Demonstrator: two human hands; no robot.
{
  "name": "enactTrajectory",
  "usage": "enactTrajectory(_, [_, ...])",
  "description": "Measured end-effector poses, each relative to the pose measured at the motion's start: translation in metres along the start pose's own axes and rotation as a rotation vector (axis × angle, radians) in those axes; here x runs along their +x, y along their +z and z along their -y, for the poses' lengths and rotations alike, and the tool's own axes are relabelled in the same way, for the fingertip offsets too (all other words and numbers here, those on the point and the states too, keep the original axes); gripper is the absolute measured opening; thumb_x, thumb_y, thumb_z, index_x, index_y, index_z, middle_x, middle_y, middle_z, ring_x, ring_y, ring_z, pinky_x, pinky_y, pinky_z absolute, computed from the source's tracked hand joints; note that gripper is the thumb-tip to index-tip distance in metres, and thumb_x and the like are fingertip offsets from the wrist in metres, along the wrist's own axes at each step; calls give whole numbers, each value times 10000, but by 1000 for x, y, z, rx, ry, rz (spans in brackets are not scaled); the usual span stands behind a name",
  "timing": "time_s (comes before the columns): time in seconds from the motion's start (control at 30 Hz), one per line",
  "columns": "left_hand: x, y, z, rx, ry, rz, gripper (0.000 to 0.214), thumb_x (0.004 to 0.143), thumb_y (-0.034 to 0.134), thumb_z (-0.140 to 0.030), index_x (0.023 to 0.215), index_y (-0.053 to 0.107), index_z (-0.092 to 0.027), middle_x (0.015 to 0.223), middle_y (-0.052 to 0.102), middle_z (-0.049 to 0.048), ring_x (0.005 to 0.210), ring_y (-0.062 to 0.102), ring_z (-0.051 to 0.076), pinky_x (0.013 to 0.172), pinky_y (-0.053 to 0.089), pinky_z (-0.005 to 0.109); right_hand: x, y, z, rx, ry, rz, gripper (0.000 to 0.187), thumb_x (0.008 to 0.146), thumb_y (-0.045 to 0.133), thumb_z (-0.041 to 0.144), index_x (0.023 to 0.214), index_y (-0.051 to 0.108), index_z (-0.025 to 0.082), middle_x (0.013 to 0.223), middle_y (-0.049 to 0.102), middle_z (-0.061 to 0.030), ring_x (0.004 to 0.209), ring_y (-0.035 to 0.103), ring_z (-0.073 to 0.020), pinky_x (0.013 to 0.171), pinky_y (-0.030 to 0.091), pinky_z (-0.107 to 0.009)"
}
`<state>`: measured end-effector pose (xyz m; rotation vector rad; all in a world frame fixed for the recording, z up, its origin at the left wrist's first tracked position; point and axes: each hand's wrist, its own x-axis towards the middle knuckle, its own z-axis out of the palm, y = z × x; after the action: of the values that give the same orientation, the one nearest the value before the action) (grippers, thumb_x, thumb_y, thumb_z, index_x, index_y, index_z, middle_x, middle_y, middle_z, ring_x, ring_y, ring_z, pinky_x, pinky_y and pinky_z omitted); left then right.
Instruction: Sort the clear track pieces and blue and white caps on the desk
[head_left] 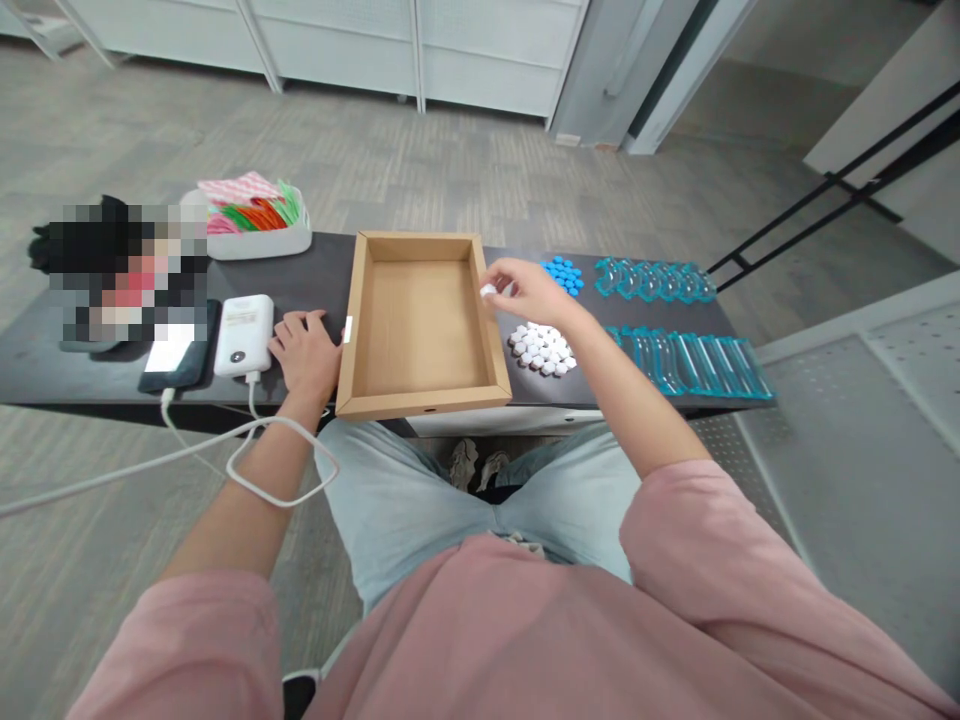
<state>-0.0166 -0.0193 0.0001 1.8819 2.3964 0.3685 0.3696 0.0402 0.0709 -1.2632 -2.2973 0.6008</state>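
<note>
My right hand (521, 290) is over the right wall of an open cardboard box (495, 345), its fingertips pinched on a small white cap-like piece (488, 290). Just below that hand, a cluster of similar white pieces (541, 350) lies on the dark table. My left hand (306, 352) rests on the tabletop with its fingers apart, between the box's left wall and a white power bank (244, 336). Nothing shows inside the box.
Small blue pieces (562, 275) sit behind the white ones. Two rows of clear teal containers (656, 280) lie at the right. A white cable (300, 425) loops across my left forearm. A phone (178, 350) and a white bin (259, 243) of colourful items stand left.
</note>
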Motion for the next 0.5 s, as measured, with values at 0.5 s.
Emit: enactTrajectory(0.5, [3,0,1,26,-24,8,566,1158,467,-341,1647,594,-87,1655,499,299,1492,466,449,1229,359,544,-59,-7,-49,-229,186,40,290,1054,680,319,1283,814,201,1387,793,-170,1325,698,-355,1185,483,-512])
